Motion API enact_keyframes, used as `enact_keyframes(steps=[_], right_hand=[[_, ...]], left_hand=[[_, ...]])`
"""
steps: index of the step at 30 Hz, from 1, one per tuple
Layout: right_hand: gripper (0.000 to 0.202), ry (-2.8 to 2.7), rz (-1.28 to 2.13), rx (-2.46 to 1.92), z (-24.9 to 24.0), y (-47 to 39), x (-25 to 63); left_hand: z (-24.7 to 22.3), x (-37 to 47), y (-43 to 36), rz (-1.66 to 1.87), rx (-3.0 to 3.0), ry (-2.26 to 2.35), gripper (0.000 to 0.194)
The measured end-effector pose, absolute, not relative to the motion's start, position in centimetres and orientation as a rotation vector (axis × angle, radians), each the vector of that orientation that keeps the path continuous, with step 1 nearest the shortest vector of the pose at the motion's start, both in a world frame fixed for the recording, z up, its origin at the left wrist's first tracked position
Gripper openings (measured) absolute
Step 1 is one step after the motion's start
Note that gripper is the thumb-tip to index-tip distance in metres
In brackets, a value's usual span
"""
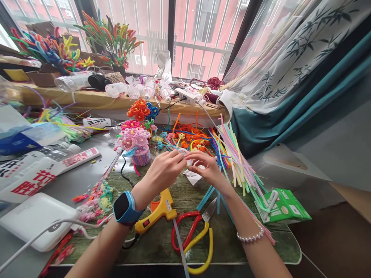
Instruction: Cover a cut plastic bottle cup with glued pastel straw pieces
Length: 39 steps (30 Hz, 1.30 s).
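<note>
My left hand point(166, 172) and my right hand point(206, 168) meet above the middle of the table. The left fingers are closed in a pinch, with a pale yellow bit showing at their tips. The right fingers curl toward the same spot. What they hold is mostly hidden and too small to name. Below my left hand lies a yellow hot glue gun point(160, 214) with a glue stick point(180, 247) behind it. Red-handled scissors point(189, 231) and yellow-handled scissors point(209, 247) overlap beside it. White paper point(192, 177) lies under the hands.
Pipe-cleaner flowers in a striped pot point(141, 155) stand left of my hands. Loose pipe cleaners point(236, 154) lie on the right, near a green packet point(285, 206). At left are a white power bank point(37, 220) and cables. A power strip point(185, 96) sits on the sill.
</note>
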State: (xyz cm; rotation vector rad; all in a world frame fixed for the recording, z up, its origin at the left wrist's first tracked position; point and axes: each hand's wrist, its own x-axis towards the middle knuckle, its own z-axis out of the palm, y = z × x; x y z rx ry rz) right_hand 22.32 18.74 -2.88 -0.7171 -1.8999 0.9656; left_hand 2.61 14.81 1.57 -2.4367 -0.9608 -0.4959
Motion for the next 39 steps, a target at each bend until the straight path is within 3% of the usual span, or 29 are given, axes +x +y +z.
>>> enact_keyframes(steps=[9,20,39], right_hand=[[0.010,-2.188,0.351,-0.619,-4.6,18.4,22.4],[0.021,-2.220,-0.257,-0.727,-5.3,17.9,21.2],[0.017,-2.102,-0.415,-0.888,-5.6,17.2,20.7]], left_hand=[[2.0,3.4,14.5,-0.364,-2.439,-0.771,0.010],[1.8,4.2,14.2,-0.305,-2.401,-0.663,0.018],[2.2,4.3,14.0,-0.478,-2.497,-0.585,0.021]])
